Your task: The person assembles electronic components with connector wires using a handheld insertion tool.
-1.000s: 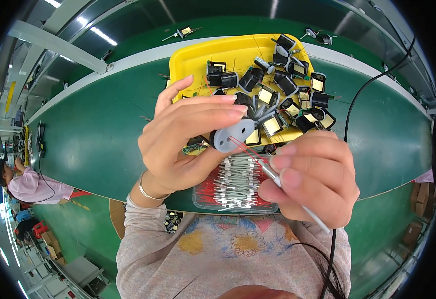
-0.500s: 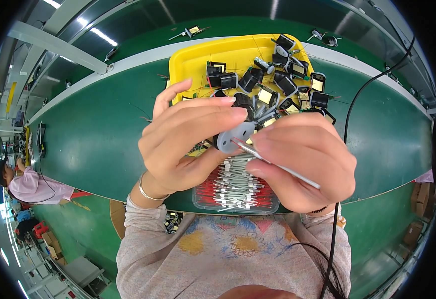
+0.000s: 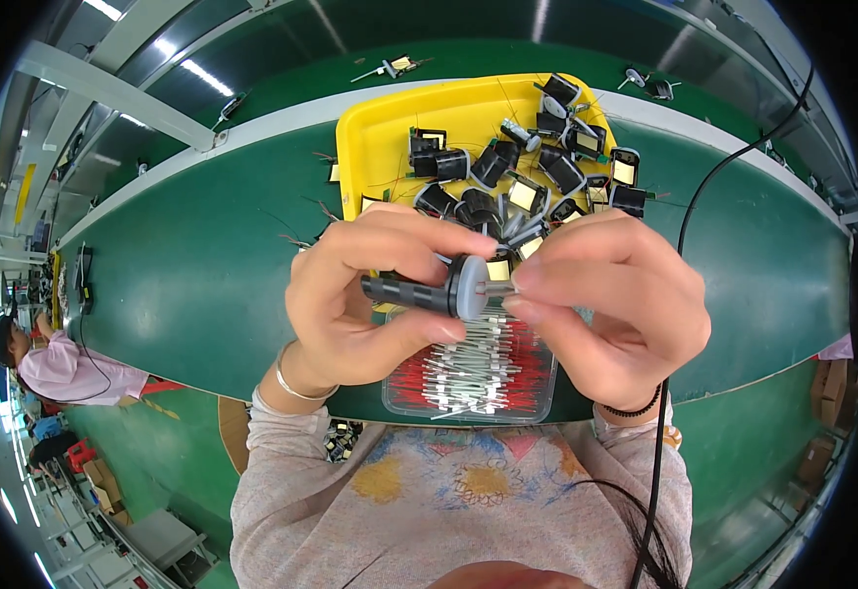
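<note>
A black cylindrical part (image 3: pixel 404 291) with a round grey cap (image 3: pixel 472 288) lies sideways in my left hand (image 3: pixel 336 299), its thumb and fingers closed around it. My right hand (image 3: pixel 625 299) pinches a thin grey-sleeved wire lead (image 3: pixel 497 288), whose tip meets the face of the cap. How far the tip goes in cannot be made out, and my right fingers hide most of the lead. Below both hands stands a clear plastic box (image 3: pixel 550 388) filled with red and white wire leads (image 3: pixel 468 368).
Beyond my hands a yellow tray (image 3: pixel 375 123) holds several black parts with grey caps and thin wires. A black cable (image 3: pixel 686 226) runs down the right side of the green table (image 3: pixel 203 275). At the far left sits another person (image 3: pixel 71 363).
The part has been turned, so its cap now faces right and its black body shows. My right hand has swung round, bringing the lead level against the cap.
</note>
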`<state>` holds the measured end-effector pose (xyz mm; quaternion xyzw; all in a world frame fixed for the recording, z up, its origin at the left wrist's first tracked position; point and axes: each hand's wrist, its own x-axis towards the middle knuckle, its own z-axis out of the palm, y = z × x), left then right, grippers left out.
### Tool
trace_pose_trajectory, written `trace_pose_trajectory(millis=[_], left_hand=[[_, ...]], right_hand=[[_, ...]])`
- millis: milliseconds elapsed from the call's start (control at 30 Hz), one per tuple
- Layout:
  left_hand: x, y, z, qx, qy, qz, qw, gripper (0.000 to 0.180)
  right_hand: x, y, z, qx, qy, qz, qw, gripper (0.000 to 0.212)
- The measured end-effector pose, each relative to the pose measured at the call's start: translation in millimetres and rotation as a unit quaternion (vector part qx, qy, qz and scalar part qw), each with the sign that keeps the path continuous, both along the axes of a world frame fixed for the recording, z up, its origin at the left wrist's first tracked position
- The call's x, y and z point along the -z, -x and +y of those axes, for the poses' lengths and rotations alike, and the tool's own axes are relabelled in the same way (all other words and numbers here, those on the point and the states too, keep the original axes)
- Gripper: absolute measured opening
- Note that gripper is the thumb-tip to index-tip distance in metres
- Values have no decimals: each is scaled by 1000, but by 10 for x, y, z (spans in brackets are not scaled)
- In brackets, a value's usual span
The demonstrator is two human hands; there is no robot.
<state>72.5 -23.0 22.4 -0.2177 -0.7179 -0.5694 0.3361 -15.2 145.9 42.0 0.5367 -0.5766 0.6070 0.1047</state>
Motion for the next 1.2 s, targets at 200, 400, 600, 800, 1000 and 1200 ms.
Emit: trace_pose_trajectory(millis=[200, 400, 600, 800, 1000, 1200], left_hand=[[-51, -56, 86, -104, 21, -10, 994, 29], [-24, -94, 122, -170, 73, 57, 981, 26], [-178, -207, -29, -80, 80, -77, 991, 26], [-175, -172, 61, -117, 69, -66, 989, 26], [-134, -106, 99, -201, 127, -10, 971, 25], [-5, 117, -35, -11, -242, -189, 952, 17]], right_hand=[[124, 26, -47, 66, 30, 129, 989, 26], [169, 1, -117, 77, 73, 227, 968, 37], [130, -98, -84, 31, 9, 151, 988, 38], [180, -126, -137, 51, 40, 148, 987, 35], [86, 56, -163, 30, 1, 106, 994, 25], [-34, 292, -301, -101, -31, -312, 944, 44]])
